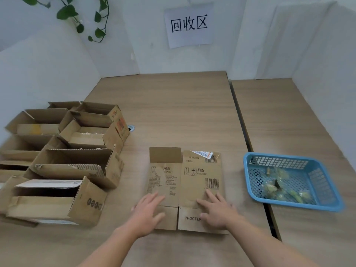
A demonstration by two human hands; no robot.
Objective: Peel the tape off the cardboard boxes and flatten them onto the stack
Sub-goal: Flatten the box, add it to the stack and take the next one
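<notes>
Cardboard in the form of one flattened box (185, 182) lay printed side up on the table (173, 103), near its front edge and roughly in the middle, with both hands on its near end. The left hand (148, 211) and the right hand (217, 211) were released, fingers straight and spread, palms bearing down on either side of the centre fold; neither gripped anything. The step in hand looked like pressing the box flat. To do it well, the palms would probably need to work along the creases and the near flaps so the panels did not spring up, and the torn white label (202, 153) at the far right corner might want peeling. Whether other flat sheets lay beneath could not be told. Counted: one flat box, two hands, and one blue basket (327, 205) to the right, straddling the gap between two tables and holding crumpled tape bits (279, 187) too tangled to count. To the left stood open boxes (77, 166), at least five, overlapping so the exact number was unsure. On the wall hung one paper sign (189, 24) and one trailing plant (77, 14).
</notes>
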